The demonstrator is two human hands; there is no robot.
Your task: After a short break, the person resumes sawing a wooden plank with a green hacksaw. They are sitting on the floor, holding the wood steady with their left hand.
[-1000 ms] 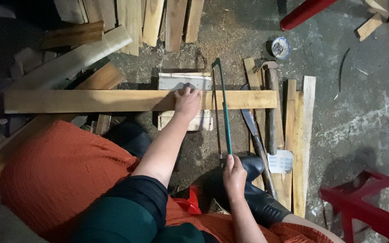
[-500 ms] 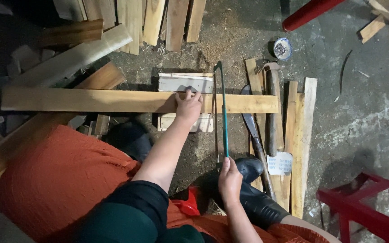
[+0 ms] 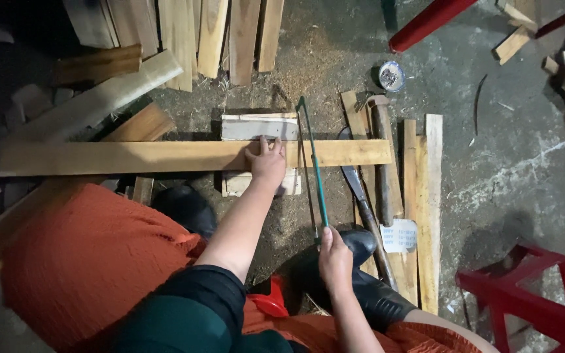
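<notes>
A long pale wooden plank (image 3: 165, 157) lies crosswise on the gritty floor, propped over a light wooden block (image 3: 256, 127) that shows both beyond it and on its near side. The left hand (image 3: 266, 160) lies flat on the plank directly above that block, fingers spread and pressing down, closed round nothing. Just right of that hand, a green-framed saw (image 3: 314, 173) crosses the plank at a right angle, its far tip beyond the board and its handle towards the person. The right hand (image 3: 335, 258) is wrapped tight about that handle, well nearer the body than the left. Judging by this, the step in hand is the cross-cut itself; whether the blade has bitten deep is too fine to tell. The next stroke calls for a straight, level run along the same line, with the left hand bearing down firmly. Further right of the saw lie a hammer (image 3: 382, 157) and a dark knife (image 3: 359, 196) on loose slats.
</notes>
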